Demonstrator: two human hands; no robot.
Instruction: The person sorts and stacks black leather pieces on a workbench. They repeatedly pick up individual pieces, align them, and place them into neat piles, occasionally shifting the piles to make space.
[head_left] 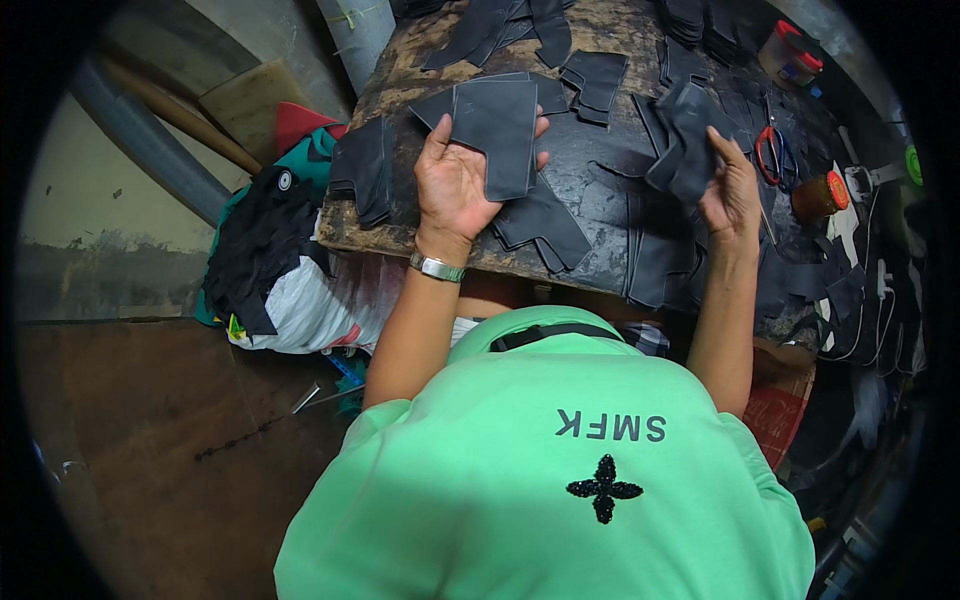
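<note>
Here I see my left hand (455, 185) gripping a flat black cut piece (495, 125) above the worn worktable (400, 75), while my right hand (730, 195) closes on a crumpled black piece (685, 140), possibly several, beside red-handled scissors (772, 152).

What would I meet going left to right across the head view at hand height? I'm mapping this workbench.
Stack of black cut pieces → left hand holding a black cut panel → right hand gripping a crumpled black piece → red-handled scissors → red-lidded jar.
</note>
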